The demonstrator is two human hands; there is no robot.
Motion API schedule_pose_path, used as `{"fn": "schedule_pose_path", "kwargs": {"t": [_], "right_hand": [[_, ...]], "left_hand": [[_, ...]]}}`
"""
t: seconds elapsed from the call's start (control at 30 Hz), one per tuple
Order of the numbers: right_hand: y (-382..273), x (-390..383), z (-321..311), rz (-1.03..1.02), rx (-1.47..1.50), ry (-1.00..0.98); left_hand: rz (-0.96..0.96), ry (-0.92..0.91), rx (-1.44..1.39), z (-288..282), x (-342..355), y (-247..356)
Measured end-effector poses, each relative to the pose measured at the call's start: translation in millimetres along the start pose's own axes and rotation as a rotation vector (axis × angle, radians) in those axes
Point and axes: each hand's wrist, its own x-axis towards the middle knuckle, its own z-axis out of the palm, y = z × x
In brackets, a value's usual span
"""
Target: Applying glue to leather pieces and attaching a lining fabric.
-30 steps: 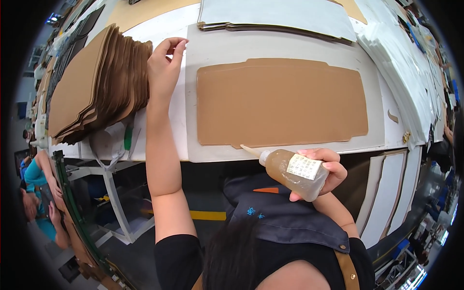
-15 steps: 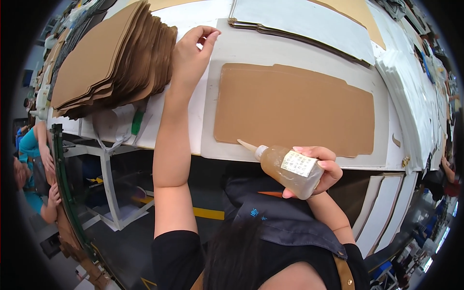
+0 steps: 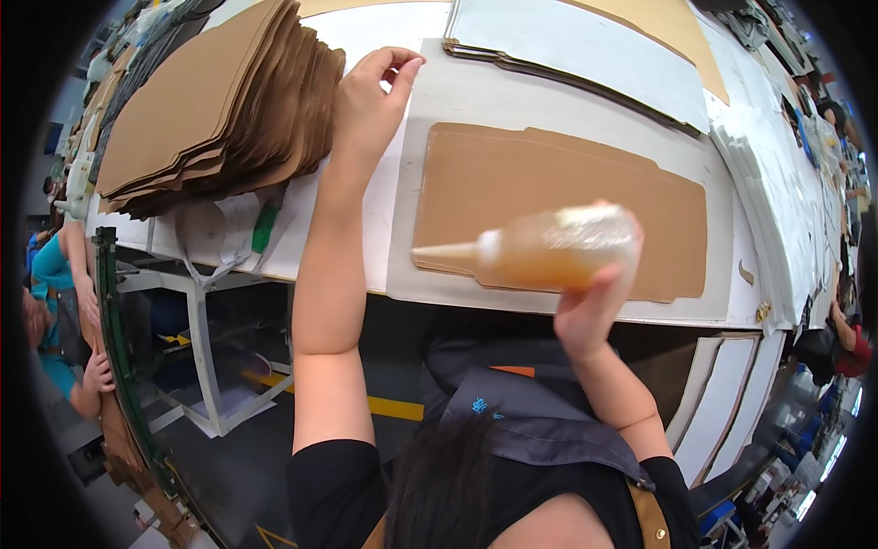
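Note:
My right hand (image 3: 599,306) is wrapped round a see-through squeeze bottle (image 3: 562,252) of amber liquid, blurred by motion. The bottle lies nearly level above a brown card panel (image 3: 567,174) with stepped edges. Its pale pointed nozzle (image 3: 446,253) aims left, over the panel's lower left corner. Beyond the panel's left side, my left hand (image 3: 375,96) is raised with thumb and forefinger pinched, and nothing shows between them. The panel rests on a grey board (image 3: 402,265).
A tall stack of brown card panels (image 3: 183,101) stands to the left of my left arm. White-topped panels (image 3: 576,55) lie at the back, and white sheets (image 3: 759,201) are piled at right. A co-worker's hands (image 3: 96,366) show at far left, by a green rail (image 3: 114,320).
My right hand has lifted and swung the bottle up over the panel, and its nozzle has shifted left to the corner. My left hand keeps its pinch in nearly the same place.

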Motion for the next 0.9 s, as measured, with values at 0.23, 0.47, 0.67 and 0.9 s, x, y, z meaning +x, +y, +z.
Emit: {"fn": "schedule_pose_path", "kwargs": {"t": [0.23,0.47,0.67,0.9], "right_hand": [[-63,80,-131,0.282,0.646,0.153],[-85,77,-258,0.104,0.268,0.553],[-68,82,-340,0.011,-0.26,0.717],[-44,101,-363,-0.017,-0.631,0.856]], "left_hand": [[0.023,0.002,0.002,4,1,4],[-0.052,-0.055,0.046,4,-1,-9],[-0.04,-0.104,0.061,7,-2,-19],[-0.062,-0.153,0.07,16,-3,-30]]}}
